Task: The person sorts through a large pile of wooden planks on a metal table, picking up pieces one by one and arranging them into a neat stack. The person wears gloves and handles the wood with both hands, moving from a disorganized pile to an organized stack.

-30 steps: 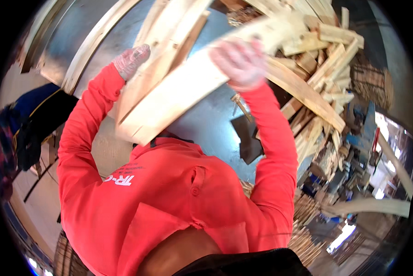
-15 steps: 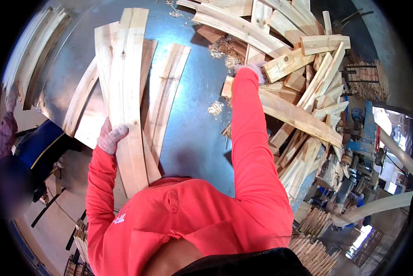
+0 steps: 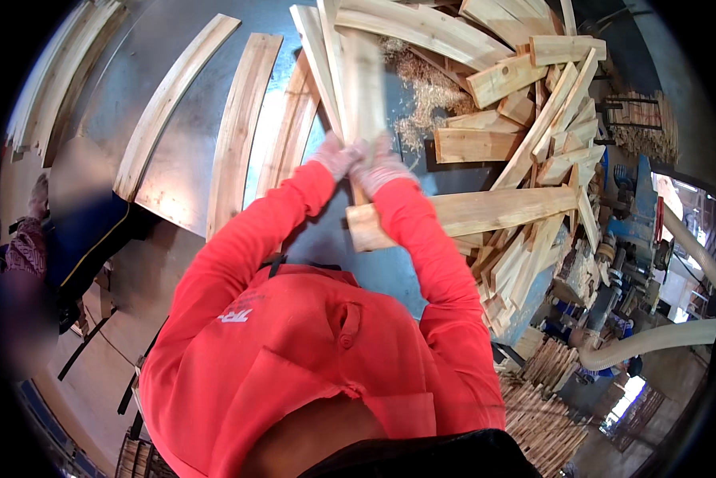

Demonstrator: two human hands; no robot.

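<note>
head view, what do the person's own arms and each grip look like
Both arms wear long, plain red fabric sleeves reaching to about the wrists. The left grip and right grip are each covered by a whitish glove; blur hides its material. No cable or marking shows on either sleeve.

We looked down on a broad blue-grey metal tabletop (image 3: 202,119), smooth and glossy under the light. The long pale wooden boards (image 3: 245,127) looked flat-faced and matt, with visible grain. We found the tan curled wood shavings (image 3: 425,88) rough-textured, the loose red cloth shirt (image 3: 294,342) matt and creased, and the pale ribbed hose (image 3: 653,338) plastic-like.
</note>
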